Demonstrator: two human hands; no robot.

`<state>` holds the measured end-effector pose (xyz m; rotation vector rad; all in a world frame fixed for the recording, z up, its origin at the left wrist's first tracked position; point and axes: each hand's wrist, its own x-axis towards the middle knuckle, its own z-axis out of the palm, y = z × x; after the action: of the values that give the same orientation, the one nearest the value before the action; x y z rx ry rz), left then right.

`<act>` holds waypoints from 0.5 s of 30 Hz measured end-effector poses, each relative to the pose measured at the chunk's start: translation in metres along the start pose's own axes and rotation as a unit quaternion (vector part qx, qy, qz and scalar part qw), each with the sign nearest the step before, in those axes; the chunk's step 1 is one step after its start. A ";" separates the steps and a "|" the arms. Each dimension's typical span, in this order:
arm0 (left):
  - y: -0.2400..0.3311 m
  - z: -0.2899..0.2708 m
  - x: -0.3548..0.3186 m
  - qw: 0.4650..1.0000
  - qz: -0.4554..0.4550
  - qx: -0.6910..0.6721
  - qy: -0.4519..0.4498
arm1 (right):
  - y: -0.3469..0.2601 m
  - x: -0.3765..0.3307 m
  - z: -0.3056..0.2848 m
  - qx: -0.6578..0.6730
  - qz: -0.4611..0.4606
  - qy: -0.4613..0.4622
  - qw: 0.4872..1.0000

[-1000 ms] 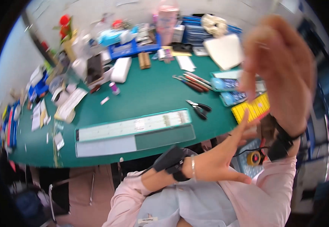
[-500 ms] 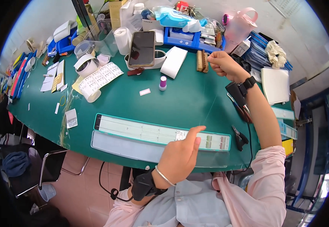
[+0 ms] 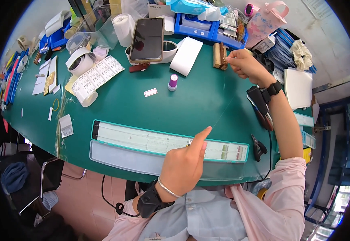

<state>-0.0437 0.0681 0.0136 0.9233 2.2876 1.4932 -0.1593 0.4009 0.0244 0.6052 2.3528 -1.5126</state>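
Note:
A fine clear line (image 3: pixel 225 102) runs taut and slanting between my hands over the green table. My right hand (image 3: pixel 248 67), raised at the far right beside a small wooden block (image 3: pixel 219 56), pinches its upper end. The lower end meets the stretched index fingertip of my left hand (image 3: pixel 181 166); the other left fingers are curled, and their hold on the line is partly hidden. Under and beyond that hand lies a long, shallow teal-edged case (image 3: pixel 142 139) with a pale scaled insert and small coloured bands at its right end. Its clear lid (image 3: pixel 116 156) lies along the near side.
Black-handled pliers (image 3: pixel 258 147) lie right of the case, near a black cable. A purple-topped bottle (image 3: pixel 173 82) and a white label (image 3: pixel 150 92) are mid-table. Behind them are a phone (image 3: pixel 147 40) on a stand, label rolls (image 3: pixel 98 76) and blue bins (image 3: pixel 195 29).
My left index finger has straightened and points farther up and away. My right hand stays pinched near the wooden block, and the line remains stretched. The whole view has shifted slightly.

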 end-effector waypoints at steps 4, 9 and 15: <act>0.004 -0.001 -0.003 1.000 -0.015 0.000 -0.008 | 0.004 -0.003 -0.001 0.012 -0.002 0.003 1.000; 0.002 0.004 -0.008 1.000 -0.020 0.004 -0.007 | 0.005 -0.012 0.006 0.032 -0.005 0.003 0.999; -0.001 0.007 -0.014 0.999 0.024 0.012 0.020 | 0.005 -0.017 0.012 0.053 -0.028 0.017 0.998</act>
<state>-0.0300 0.0640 0.0084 0.9699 2.3322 1.5185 -0.1416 0.3886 0.0231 0.5988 2.3440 -1.6725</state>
